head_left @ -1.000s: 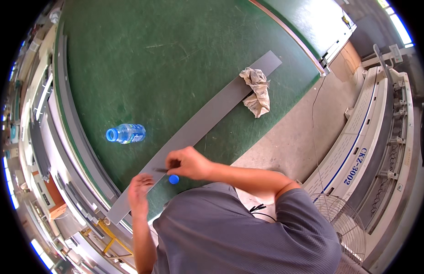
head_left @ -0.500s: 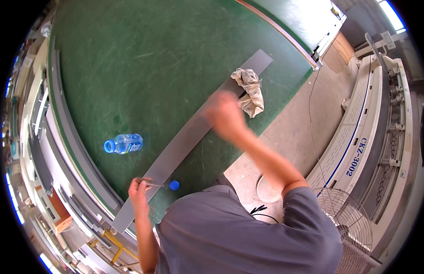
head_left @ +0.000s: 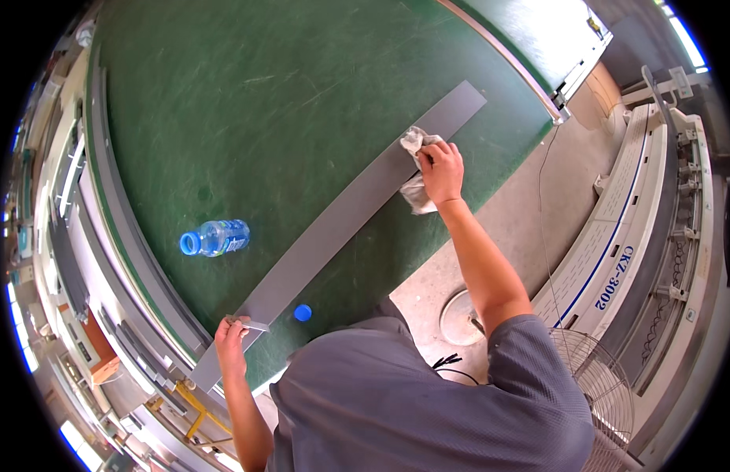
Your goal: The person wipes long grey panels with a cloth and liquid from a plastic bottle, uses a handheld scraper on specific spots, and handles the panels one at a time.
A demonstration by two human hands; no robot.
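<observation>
A long flat grey strip (head_left: 325, 230) lies diagonally across the green tabletop, from near left to far right. Over its near end, my left hand (head_left: 232, 346) is closed in a pinch on a small thin pale piece (head_left: 255, 325), whose exact kind I cannot make out. My right hand (head_left: 443, 175) has its fingers closed on a crumpled off-white rag (head_left: 416, 197) at the strip's far part. Part of the rag is hidden under that hand. A blue bottle cap (head_left: 303, 313) rests on the table beside the strip, to the right of my left hand.
An uncapped clear plastic bottle (head_left: 215, 237) with a blue label lies on its side left of the strip. The green table (head_left: 247, 118) ends at right along a diagonal edge. Beyond it stand a wire-cage fan (head_left: 593, 377) and a long white machine (head_left: 601, 236).
My right hand has moved away from me and to the right, from over the middle of the strip onto the rag, and has gripped it. My left hand keeps its pinch, shifted slightly.
</observation>
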